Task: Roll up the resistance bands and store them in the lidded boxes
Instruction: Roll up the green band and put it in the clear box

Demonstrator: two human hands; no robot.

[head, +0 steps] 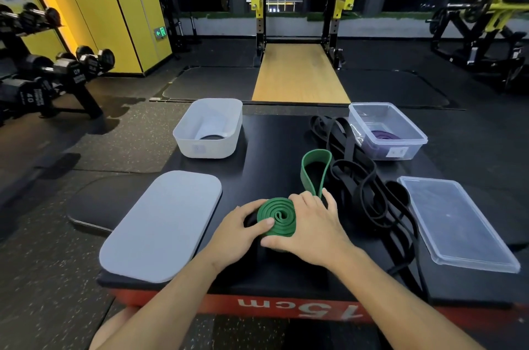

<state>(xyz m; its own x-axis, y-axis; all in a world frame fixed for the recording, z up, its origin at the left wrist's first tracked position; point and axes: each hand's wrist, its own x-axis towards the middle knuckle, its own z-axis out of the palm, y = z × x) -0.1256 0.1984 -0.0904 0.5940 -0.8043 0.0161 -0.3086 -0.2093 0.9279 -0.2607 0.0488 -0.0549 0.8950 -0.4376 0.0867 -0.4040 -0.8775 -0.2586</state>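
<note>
Close to the plyo box (272,272) front edge, my left hand (240,232) and right hand (312,232) curl fingers round the half-rolled green resistance band (277,216), grey lid (163,223) lying left, black bands (369,195) crowding right.

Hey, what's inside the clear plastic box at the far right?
A coiled purple band lies in the clear box. Whether anything sits beneath the coil is hidden.
</note>
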